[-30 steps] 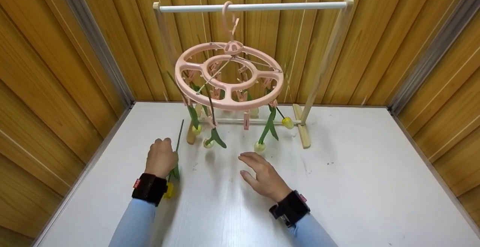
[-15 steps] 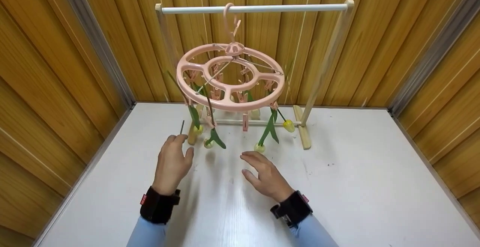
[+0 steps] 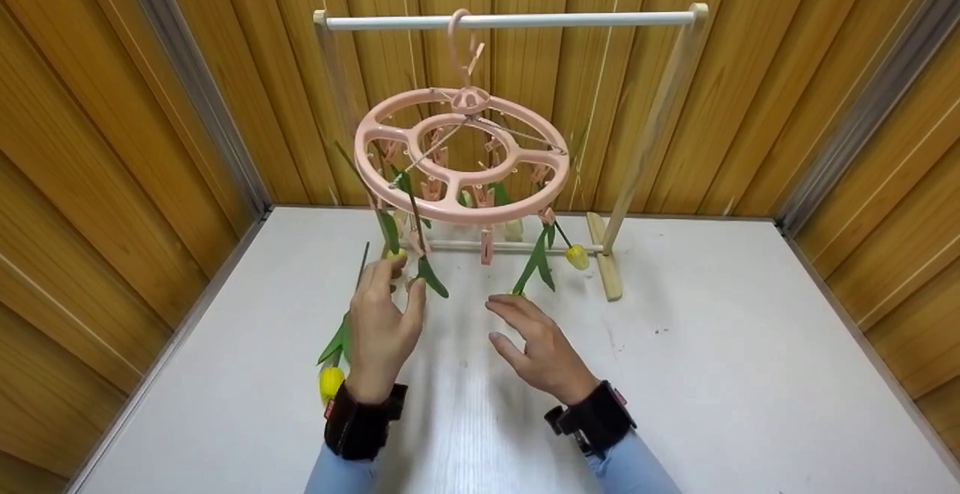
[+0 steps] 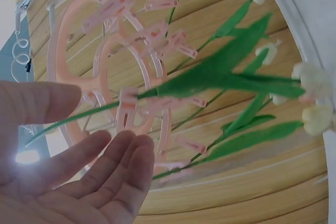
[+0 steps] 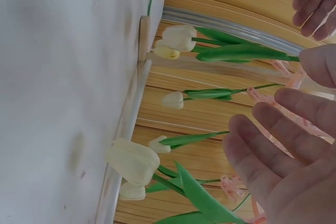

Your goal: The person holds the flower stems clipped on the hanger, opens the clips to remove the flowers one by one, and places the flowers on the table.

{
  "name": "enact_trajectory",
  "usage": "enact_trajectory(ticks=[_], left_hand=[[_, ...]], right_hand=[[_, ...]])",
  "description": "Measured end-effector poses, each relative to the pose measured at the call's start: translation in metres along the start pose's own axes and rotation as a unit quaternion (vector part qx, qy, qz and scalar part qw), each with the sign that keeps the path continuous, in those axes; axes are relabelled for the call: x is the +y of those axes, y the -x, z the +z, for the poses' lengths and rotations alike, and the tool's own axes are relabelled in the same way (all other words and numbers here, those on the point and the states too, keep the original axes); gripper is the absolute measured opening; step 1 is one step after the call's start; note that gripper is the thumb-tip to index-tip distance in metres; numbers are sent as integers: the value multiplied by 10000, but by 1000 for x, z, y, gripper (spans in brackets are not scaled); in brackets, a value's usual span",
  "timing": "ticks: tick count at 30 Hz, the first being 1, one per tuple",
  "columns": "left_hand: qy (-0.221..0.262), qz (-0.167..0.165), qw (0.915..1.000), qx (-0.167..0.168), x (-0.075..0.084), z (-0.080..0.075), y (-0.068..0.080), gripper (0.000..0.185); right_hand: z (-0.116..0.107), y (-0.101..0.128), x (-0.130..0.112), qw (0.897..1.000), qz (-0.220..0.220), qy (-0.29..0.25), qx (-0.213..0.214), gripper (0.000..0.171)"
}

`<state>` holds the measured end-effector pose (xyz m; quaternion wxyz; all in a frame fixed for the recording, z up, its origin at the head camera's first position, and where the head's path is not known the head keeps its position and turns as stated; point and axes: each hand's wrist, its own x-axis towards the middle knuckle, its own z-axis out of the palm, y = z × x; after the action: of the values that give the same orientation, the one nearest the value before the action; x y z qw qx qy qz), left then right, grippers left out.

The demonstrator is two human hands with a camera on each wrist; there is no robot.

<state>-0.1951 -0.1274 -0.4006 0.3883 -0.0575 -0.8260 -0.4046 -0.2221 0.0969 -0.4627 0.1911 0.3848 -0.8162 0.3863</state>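
Observation:
A pink round clip hanger (image 3: 469,216) holds several artificial tulips head down by pink clips. My left hand (image 3: 379,332), thumb and fingers spread, is at the front left under the hanger, overlapping the bloom of a hanging tulip (image 3: 431,278). In the left wrist view, that tulip's stem (image 4: 94,111) passes between thumb and fingers. A yellow tulip (image 3: 331,384) lies on the table left of this hand, its stem partly hidden. My right hand (image 3: 544,347) is held with loosely bent fingers just below another hanging tulip (image 3: 534,265), holding nothing.
The hanger hooks over the white bar (image 3: 570,19) of a wooden stand, whose right foot (image 3: 606,261) rests on the white table (image 3: 720,359). An unused clip (image 3: 487,246) hangs at the hanger's front. Wood-look panels (image 3: 750,103) enclose the back and sides.
My left hand has let go of the yellow tulip on the table and moved right, its fingers opening, to the hanging tulips. The right hand has hardly moved.

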Motion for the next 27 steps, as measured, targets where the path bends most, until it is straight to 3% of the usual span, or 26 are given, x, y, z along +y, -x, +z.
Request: enact_trajectory(ticks=[4, 9, 20, 27], left_hand=[[302, -111, 9993, 211, -1, 12, 1, 31], [794, -423, 9957, 236, -4, 21, 2, 43], [2004, -804, 9763, -117, -16, 33, -1, 64], [2284, -959, 9685, -262, -18, 38, -1, 65]], right_hand=[[-3, -2, -4, 9999, -125, -53, 63, 40], [-8, -3, -9, 9993, -240, -174, 240, 41], [-16, -3, -14, 9950, -131, -925, 359, 41], [-18, -5, -13, 9918, -235, -1168, 460, 40]])
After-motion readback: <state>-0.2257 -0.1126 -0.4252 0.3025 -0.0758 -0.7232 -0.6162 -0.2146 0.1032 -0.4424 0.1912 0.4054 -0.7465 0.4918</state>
